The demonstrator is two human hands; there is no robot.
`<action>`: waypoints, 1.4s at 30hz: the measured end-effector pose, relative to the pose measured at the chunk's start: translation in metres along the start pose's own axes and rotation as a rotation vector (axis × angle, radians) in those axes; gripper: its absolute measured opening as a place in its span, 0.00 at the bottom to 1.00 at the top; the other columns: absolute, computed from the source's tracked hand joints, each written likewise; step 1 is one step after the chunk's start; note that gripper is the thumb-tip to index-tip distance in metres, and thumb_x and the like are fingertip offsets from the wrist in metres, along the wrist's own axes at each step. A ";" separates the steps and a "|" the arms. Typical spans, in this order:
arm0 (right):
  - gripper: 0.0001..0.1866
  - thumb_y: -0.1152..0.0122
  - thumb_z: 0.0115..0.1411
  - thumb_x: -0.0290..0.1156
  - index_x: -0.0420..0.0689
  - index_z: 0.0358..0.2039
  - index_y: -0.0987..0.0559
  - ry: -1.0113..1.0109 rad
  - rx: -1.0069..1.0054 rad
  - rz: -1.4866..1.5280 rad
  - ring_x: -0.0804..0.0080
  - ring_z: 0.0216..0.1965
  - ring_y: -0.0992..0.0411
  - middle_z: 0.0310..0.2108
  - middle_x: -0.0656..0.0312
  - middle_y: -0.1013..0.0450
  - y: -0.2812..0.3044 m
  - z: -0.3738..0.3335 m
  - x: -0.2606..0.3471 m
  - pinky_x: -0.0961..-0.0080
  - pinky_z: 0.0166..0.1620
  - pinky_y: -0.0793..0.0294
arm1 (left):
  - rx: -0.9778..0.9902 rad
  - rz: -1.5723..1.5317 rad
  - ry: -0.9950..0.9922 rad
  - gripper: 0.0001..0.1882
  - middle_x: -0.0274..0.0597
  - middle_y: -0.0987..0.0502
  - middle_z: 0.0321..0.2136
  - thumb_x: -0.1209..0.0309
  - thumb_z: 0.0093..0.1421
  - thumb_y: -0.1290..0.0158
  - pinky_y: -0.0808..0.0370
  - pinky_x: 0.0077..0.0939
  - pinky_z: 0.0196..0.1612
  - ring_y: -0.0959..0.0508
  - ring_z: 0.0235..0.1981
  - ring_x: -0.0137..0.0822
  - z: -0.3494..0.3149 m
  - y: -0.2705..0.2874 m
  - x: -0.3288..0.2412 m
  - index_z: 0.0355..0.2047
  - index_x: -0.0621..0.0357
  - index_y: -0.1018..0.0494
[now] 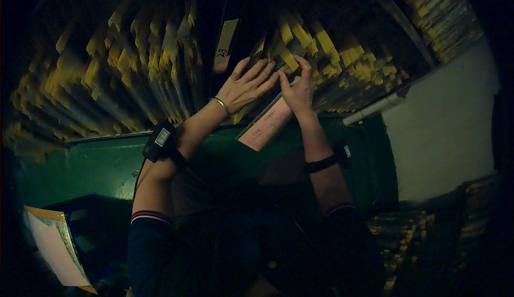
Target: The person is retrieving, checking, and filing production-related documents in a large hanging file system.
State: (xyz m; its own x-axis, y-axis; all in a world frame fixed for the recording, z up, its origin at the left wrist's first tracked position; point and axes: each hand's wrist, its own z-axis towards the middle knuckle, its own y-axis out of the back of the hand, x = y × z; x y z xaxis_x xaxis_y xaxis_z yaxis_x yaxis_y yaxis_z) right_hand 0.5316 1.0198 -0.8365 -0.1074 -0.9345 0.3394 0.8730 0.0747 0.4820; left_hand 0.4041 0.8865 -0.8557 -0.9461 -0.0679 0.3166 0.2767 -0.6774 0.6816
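Note:
My left hand (245, 87), with a bangle at its wrist, lies over the upright files, its fingers stretched out toward the yellow tabs. Right beside it, my right hand (300, 91) is bent, thumb and forefinger curled in at the yellow-tabbed files (300, 35). A long pink printed slip (264, 127) comes out from under that hand, slanting down to the left, a dark edge along its side. The hand seems to grip it, though the fingers behind are hidden. The fingertips of both hands nearly meet.
Dense rows of yellow-edged files (134, 56) stand left of a dark divider with a pale label (226, 40). A green ledge (107, 160) runs below. A pale pipe (375, 109) and light wall (439, 131) are at right; papers (56, 246) lie lower left.

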 end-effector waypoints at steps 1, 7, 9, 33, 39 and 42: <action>0.30 0.37 0.47 0.25 0.46 0.50 0.38 0.002 0.004 0.002 0.49 0.46 0.32 0.46 0.49 0.33 0.000 0.000 0.002 0.64 0.46 0.30 | -0.012 -0.017 0.025 0.29 0.35 0.43 0.60 0.68 0.54 0.55 0.53 0.43 0.62 0.42 0.59 0.34 -0.002 0.000 0.001 0.58 0.44 0.45; 0.31 0.38 0.49 0.27 0.52 0.54 0.38 0.040 -0.006 -0.004 0.49 0.45 0.32 0.45 0.50 0.34 0.004 0.002 0.004 0.63 0.44 0.29 | -0.090 -0.104 0.054 0.26 0.38 0.39 0.56 0.69 0.54 0.55 0.49 0.43 0.60 0.39 0.57 0.34 0.002 0.001 0.002 0.55 0.49 0.41; 0.31 0.40 0.50 0.28 0.61 0.55 0.36 0.036 0.091 -0.161 0.51 0.38 0.29 0.41 0.51 0.36 0.006 0.004 0.014 0.61 0.39 0.26 | -0.102 -0.164 0.092 0.25 0.39 0.37 0.55 0.69 0.54 0.55 0.48 0.43 0.59 0.39 0.57 0.35 -0.001 -0.001 0.003 0.54 0.50 0.40; 0.19 0.38 0.45 0.46 0.59 0.40 0.24 -0.215 0.117 -0.528 0.47 0.35 0.30 0.38 0.48 0.37 -0.030 0.005 0.023 0.57 0.33 0.26 | 0.120 0.212 0.194 0.19 0.33 0.36 0.54 0.67 0.54 0.60 0.66 0.46 0.64 0.48 0.62 0.31 -0.044 -0.036 -0.001 0.47 0.47 0.30; 0.19 0.38 0.47 0.43 0.53 0.39 0.26 0.021 0.061 -0.503 0.46 0.41 0.32 0.38 0.47 0.30 -0.030 -0.001 -0.011 0.51 0.45 0.33 | 0.219 0.077 0.223 0.21 0.30 0.37 0.55 0.68 0.56 0.61 0.67 0.41 0.65 0.48 0.61 0.29 -0.061 -0.049 0.003 0.51 0.50 0.34; 0.18 0.39 0.48 0.42 0.52 0.40 0.26 0.100 0.067 -0.475 0.45 0.41 0.32 0.36 0.52 0.27 -0.027 0.001 -0.017 0.51 0.46 0.33 | 0.187 -0.066 0.351 0.20 0.29 0.37 0.54 0.66 0.57 0.61 0.67 0.42 0.65 0.47 0.60 0.28 -0.056 -0.058 -0.002 0.50 0.51 0.33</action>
State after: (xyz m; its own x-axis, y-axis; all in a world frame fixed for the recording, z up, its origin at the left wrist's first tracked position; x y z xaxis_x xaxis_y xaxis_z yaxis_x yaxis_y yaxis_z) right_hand 0.5089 1.0342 -0.8544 -0.4374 -0.8992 -0.0083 0.7053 -0.3488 0.6171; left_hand 0.3803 0.8849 -0.9330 -0.9538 -0.2971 0.0455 0.2088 -0.5458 0.8115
